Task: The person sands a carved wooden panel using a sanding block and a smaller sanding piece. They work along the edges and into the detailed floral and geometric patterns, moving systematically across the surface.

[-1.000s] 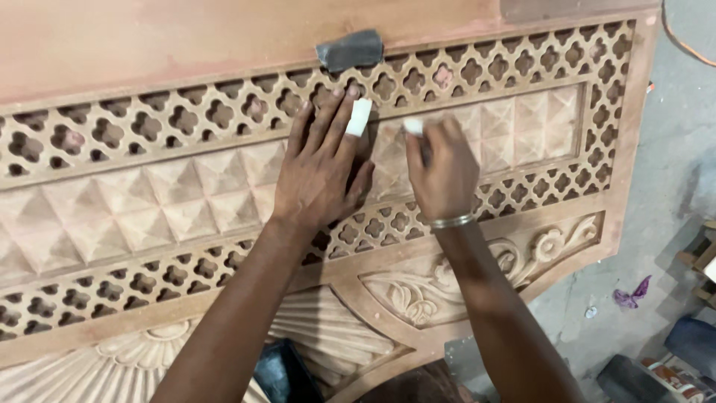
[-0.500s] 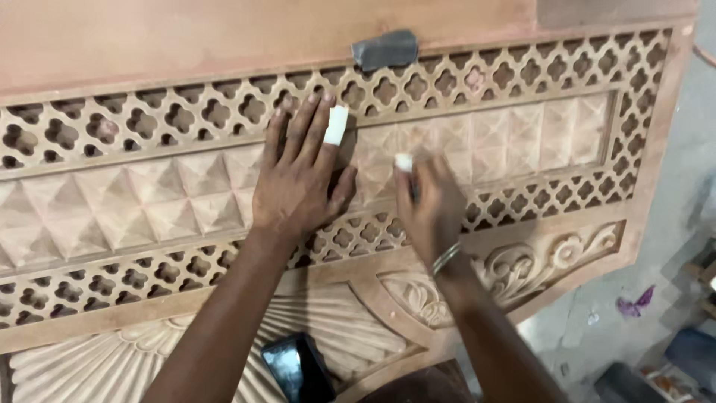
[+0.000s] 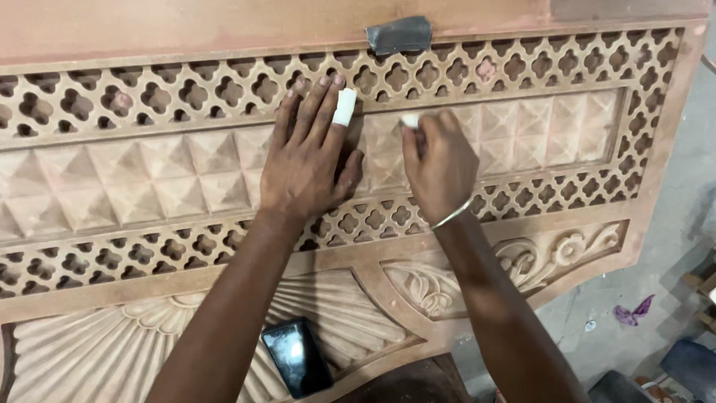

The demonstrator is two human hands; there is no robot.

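A large carved wooden panel (image 3: pixel 149 186) fills the view, with lattice bands, a row of raised pyramid blocks and floral relief below. My left hand (image 3: pixel 306 160) lies flat on the pyramid row, fingers spread, with white tape wrapped on the index finger. Just to its right, my right hand (image 3: pixel 440 168) is closed around a small dark tool whose shaft shows between the fingers; its tip is hidden and presses at a pyramid block. The right thumb also carries white tape, and a thin metal bangle sits on that wrist.
A black phone (image 3: pixel 297 357) lies on the fan-shaped carving near the panel's lower edge. A grey piece of tape (image 3: pixel 399 33) sticks to the panel's top rail. Grey floor with a purple scrap (image 3: pixel 634 310) lies to the right.
The view has shifted so the panel sits lower and further right, bringing the phone into sight. Both hands stay on the pyramid row, the right hand working slightly leftward.
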